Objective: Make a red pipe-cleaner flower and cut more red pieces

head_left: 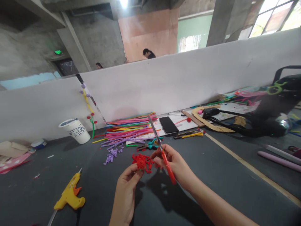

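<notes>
Between the thumb and fingers of my left hand is a small fuzzy red cluster, apparently made of short pipe cleaner pieces. My right hand is closed around a pair of scissors with red handles, its blades pointing up and away from me. The right fingertips are near the cluster; whether they also pinch a small piece is hidden. Loose red pipe cleaner pieces lie on the dark table just beyond the hands. A pile of short purple pieces sits to their left.
Long coloured pipe cleaners lie by the white partition. Near them are teal-handled pliers, a phone and a yellow utility knife. A yellow glue gun and white cup are at left; black equipment is at right.
</notes>
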Demonstrator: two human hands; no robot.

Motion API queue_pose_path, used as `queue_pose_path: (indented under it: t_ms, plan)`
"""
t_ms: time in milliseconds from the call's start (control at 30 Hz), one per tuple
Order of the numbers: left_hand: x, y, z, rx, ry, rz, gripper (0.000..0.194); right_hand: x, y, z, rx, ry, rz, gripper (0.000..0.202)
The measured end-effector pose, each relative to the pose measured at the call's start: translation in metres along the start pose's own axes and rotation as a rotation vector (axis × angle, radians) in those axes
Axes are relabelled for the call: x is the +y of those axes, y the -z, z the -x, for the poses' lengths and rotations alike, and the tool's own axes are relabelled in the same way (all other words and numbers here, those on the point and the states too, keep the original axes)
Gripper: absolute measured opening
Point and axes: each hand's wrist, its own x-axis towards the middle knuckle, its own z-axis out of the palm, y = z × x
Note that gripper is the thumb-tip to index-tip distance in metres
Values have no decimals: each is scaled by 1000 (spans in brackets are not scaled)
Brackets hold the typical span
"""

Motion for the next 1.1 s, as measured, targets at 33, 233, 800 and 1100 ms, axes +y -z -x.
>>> queue_pose_path:
  t_ms: [33, 233, 800, 1100]
  plan:
    - [-1, 1, 0, 6, 3, 53, 17, 0, 1, -1, 19, 2, 4, 36]
    - [-2, 1, -1, 61, -182, 18, 13, 3, 4, -8, 86, -16, 27, 38]
    - [27, 43, -21, 239, -317, -856, 6, 18, 22, -21, 163, 67, 305, 28]
    - [65, 126, -101, 344, 70, -1242, 31, 25, 22, -22, 139, 49, 457, 29]
